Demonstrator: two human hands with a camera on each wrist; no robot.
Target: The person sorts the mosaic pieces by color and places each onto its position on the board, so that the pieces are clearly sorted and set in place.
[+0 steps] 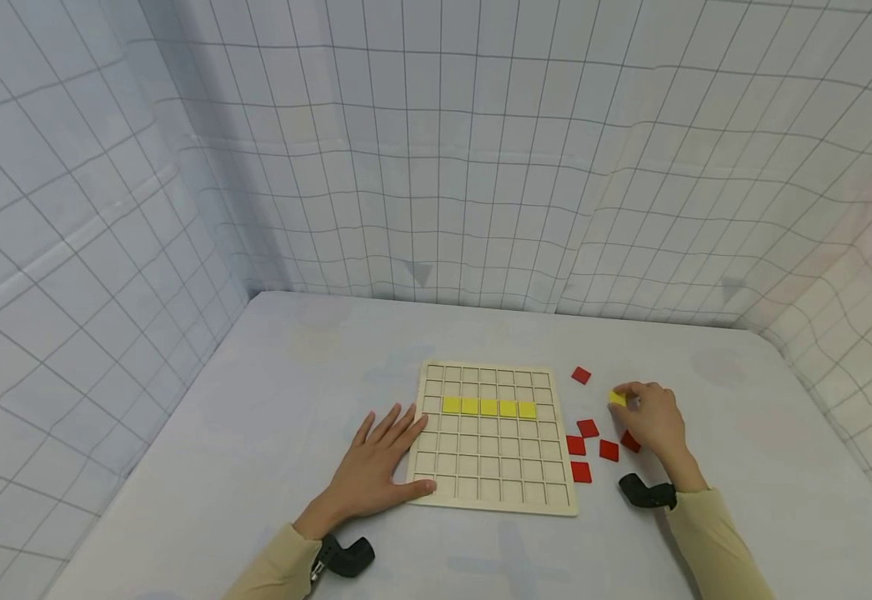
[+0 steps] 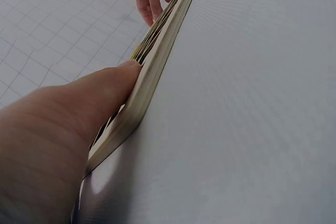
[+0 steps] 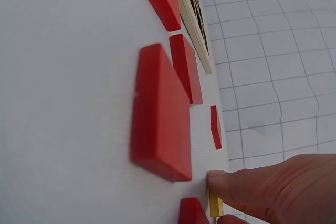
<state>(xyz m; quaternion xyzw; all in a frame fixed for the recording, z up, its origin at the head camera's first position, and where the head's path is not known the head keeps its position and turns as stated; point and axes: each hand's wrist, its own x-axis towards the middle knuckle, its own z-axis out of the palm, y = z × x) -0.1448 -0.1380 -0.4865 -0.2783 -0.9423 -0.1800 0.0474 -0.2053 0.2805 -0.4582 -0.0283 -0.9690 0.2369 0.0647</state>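
While the right hand (image 1: 655, 417) pinches a yellow tile (image 1: 616, 399) right of the board (image 1: 479, 493), the left hand (image 1: 376, 471), fingers spread, rests on the board's left edge. Red tiles (image 1: 608, 451) lie on the desk (image 1: 316, 358) near the right hand; five more yellow tiles (image 1: 488, 407) form a row in the board's far half.

A white table (image 1: 271, 392) is spreading across the lower scene, its far corners showing rounded. Six small square red tiles (image 1: 608, 450) are lying toward the right: one is resting farther off on its own, five are sitting nearer and close together, the rightmost partly hidden. White sheeting with dark grid lines is rising around the table as a left wall (image 1: 46, 192), a far wall (image 1: 421, 133) and a right wall (image 1: 864, 308). The far wall's lines are rippling slightly.
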